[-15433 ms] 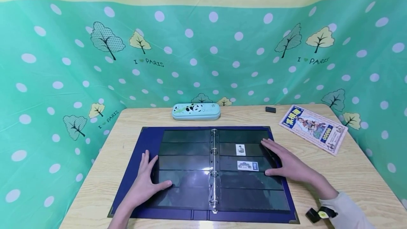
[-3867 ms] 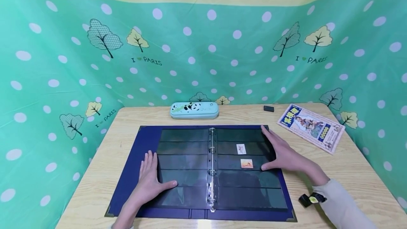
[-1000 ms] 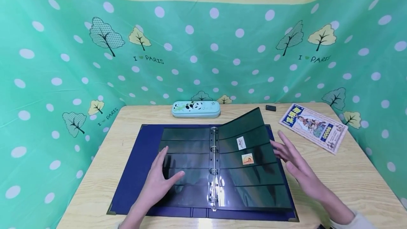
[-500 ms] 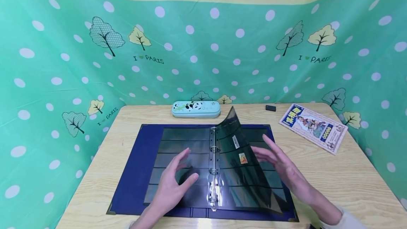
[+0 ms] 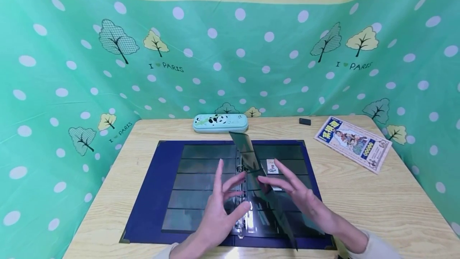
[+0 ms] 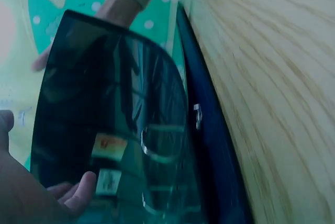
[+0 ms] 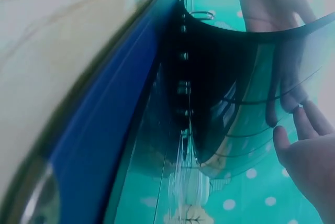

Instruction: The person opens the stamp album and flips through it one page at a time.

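A blue ring binder (image 5: 143, 215) lies spread on the table with dark pocket pages inside. One dark page (image 5: 248, 151) stands nearly upright and bowed between my hands, swung up from the right side. Two small stamps show on it in the left wrist view, one orange stamp (image 6: 109, 146) among them. My right hand (image 5: 309, 203) touches the page from the right with extended fingers. On its other side my left hand (image 5: 221, 215) hovers over the rings (image 5: 240, 221), fingers spread close to the page. Another stamp (image 5: 272, 166) sits on the page beneath.
Behind the binder lies a light blue panda pencil case (image 5: 221, 123). A small black block (image 5: 304, 121) is at the back edge, and a printed booklet (image 5: 353, 144) lies back right. A green dotted curtain (image 5: 230, 59) surrounds the wooden table (image 5: 373, 207).
Stamps on the right-hand page changed between the two oldest frames. Since then that page has lifted and swung left to upright; my right hand followed it, and my left hand moved right over the rings.
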### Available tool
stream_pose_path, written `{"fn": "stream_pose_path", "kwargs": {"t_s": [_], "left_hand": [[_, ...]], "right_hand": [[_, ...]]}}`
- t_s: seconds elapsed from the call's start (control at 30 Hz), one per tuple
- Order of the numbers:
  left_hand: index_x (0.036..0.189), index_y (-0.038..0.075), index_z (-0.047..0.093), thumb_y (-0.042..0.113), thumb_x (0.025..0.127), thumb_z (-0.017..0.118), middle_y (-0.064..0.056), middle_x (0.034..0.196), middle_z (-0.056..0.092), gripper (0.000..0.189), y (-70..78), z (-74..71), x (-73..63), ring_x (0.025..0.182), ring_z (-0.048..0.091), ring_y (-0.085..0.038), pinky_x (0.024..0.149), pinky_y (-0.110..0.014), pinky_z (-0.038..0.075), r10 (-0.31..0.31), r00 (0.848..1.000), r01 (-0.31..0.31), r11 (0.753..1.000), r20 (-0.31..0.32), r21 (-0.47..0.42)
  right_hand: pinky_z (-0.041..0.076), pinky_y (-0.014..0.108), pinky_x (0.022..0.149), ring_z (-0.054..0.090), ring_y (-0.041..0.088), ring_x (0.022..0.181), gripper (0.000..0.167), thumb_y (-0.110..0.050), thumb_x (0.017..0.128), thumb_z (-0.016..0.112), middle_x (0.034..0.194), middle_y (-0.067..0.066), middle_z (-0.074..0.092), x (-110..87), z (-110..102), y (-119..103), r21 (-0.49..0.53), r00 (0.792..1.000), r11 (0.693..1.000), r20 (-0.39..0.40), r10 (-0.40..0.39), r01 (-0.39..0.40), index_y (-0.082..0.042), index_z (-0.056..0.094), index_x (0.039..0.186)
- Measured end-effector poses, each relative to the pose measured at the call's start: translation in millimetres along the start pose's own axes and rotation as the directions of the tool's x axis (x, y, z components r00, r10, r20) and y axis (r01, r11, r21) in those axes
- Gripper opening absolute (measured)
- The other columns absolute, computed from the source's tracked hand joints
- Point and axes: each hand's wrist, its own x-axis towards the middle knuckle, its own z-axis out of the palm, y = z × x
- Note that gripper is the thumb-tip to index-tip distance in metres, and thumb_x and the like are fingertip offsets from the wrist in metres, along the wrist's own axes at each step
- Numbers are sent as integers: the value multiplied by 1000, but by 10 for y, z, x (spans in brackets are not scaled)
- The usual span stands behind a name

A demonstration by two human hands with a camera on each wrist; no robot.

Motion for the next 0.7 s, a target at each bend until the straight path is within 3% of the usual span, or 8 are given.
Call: {"fn": "stream_pose_path", "kwargs": {"t_s": [0.1, 0.2, 0.3, 0.43, 0.7], "left_hand": [[177, 35, -17, 23, 104, 80, -14, 169, 51, 122, 19, 100, 26, 131, 72, -30, 114, -54, 55, -80, 997, 79, 995, -5, -53], [175, 35, -22, 27, 102, 84, -15, 171, 48, 130, 40, 186, 51, 132, 72, -23, 116, -48, 53, -131, 991, 129, 986, -9, -110], [174, 33, -26, 22, 99, 87, -13, 168, 54, 137, 62, 240, 61, 134, 70, -21, 113, -37, 56, -120, 993, 116, 985, -21, -128], [175, 28, -25, 14, 97, 87, -13, 159, 62, 137, 80, 267, 68, 132, 70, -19, 106, -32, 59, -85, 995, 81, 993, -46, -85], [180, 26, -5, 10, 102, 81, -12, 152, 69, 118, 111, 131, 49, 127, 75, -22, 105, -32, 59, -99, 994, 98, 995, -51, -32]], "right_hand": [[-5, 70, 130, 10, 27, 173, 72, -46, 115, -11, 179, 25, 29, 38, 44, -10, 36, 999, 999, 26, 35, -36, -9, -20, 175], [-16, 93, 108, 2, 26, 173, 72, -49, 114, -13, 181, 25, 24, 77, 81, -16, 51, 996, 996, 63, 69, -72, -13, -22, 175], [-16, 94, 107, -2, 25, 173, 72, -52, 114, -13, 182, 24, 20, 113, 125, -20, 63, 990, 993, 102, 95, -102, -16, -24, 175], [-15, 94, 109, 6, 25, 173, 72, -54, 113, -14, 183, 22, 18, 137, 161, -21, 67, 987, 991, 118, 105, -114, -20, -23, 176], [-14, 96, 108, 19, 27, 171, 72, -50, 116, -10, 180, 24, 27, 109, 155, 26, 32, 997, 999, 68, 37, -40, -11, -19, 176]]}}
